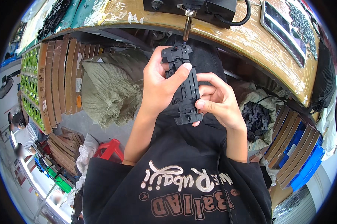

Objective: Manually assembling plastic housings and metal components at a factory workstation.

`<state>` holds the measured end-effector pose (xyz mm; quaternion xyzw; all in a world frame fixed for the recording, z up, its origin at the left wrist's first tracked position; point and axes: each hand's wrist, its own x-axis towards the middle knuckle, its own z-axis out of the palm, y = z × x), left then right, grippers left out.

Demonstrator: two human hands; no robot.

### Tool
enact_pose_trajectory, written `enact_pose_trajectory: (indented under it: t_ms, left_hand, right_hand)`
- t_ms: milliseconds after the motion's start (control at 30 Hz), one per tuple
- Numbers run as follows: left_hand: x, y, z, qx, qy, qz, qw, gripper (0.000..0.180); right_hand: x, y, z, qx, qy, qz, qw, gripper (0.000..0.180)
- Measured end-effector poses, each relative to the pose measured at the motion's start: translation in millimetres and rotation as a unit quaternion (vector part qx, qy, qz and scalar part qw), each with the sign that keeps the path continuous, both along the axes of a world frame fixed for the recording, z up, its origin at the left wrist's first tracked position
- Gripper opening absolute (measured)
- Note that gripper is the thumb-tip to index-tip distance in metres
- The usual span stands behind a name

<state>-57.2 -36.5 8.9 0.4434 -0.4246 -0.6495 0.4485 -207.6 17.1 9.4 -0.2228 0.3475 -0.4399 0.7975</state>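
Observation:
A long black moulded plastic part (187,89) is held up between my two hands, in front of the bench edge. My left hand (157,87) grips its upper left side, with the thumb lying across its face. On the lower right, my right hand (222,102) pinches the part's edge between thumb and fingers. Just above the part's far end hangs a metal tool bit (187,27) with a dark, coppery tip. The tip is at or very close to the part's top; I cannot tell whether they touch.
The wooden bench (246,41) carries a black tool base (213,11) and a tray-like frame (284,31). At the left are a woven sack (108,82) and stacked cardboard trays (60,74). Another sack of black parts (256,119) stands right, near blue crates (306,164). A red stool (110,149) sits behind left.

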Motion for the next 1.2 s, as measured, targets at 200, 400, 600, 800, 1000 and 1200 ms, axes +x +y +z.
enact_pose_trajectory:
  t_ms: [200,400,600,800,1000,1200]
  left_hand:
    - [-0.9,1.3,0.5,-0.002,-0.007,0.011,1.0,0.028]
    - [1.9,1.6,-1.5,-0.011,-0.032,0.002,0.999,0.029]
    - [2.6,0.8,-3.6,-0.016,-0.053,-0.003,0.998,0.03]
    - [2.5,-1.6,-3.6,-0.009,-0.054,-0.001,0.999,0.029]
    - [-0.1,-4.3,1.4,-0.011,-0.063,0.004,0.998,0.028]
    - [-1.0,-6.2,4.2,-0.011,-0.065,0.001,0.998,0.029]
  right_hand:
    - [-0.8,1.4,-1.2,-0.009,0.013,0.004,1.0,0.043]
    - [-0.1,1.4,-4.1,-0.016,0.0,0.01,1.0,0.04]
    - [-0.9,0.6,-9.2,-0.023,-0.01,0.017,1.0,0.039]
    - [-0.4,-2.9,-7.4,-0.018,-0.034,0.023,0.999,0.04]
    - [-1.2,-5.0,-6.9,-0.024,-0.052,0.023,0.998,0.039]
    - [-1.9,-5.9,-6.9,-0.033,-0.057,0.02,0.998,0.039]
